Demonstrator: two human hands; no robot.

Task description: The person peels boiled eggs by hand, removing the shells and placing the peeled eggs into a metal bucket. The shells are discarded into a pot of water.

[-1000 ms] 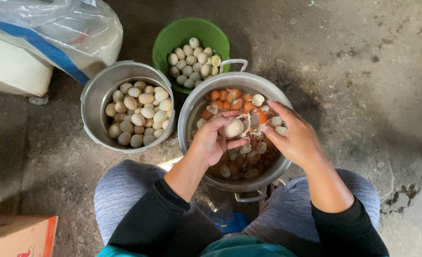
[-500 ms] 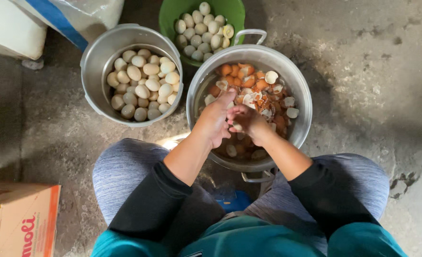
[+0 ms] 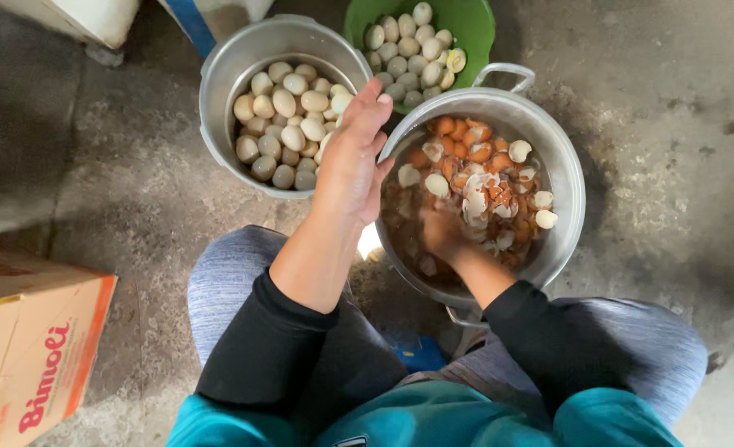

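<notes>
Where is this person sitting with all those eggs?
Probably a back-kitchen or yard work spot: a bare concrete floor, big metal pots of eggs set on the ground, and a cardboard box nearby.

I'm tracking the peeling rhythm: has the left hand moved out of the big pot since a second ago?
Yes. The left hand has lifted out of the shell-filled pot and now reaches over its rim toward the pot of eggs.

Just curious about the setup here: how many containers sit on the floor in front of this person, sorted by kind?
Metal pots: 2, one of pale eggs, one of water and broken shells.
Green bowls: 1, holding pale eggs.
Cardboard boxes: 1.
Total: 4.
</notes>
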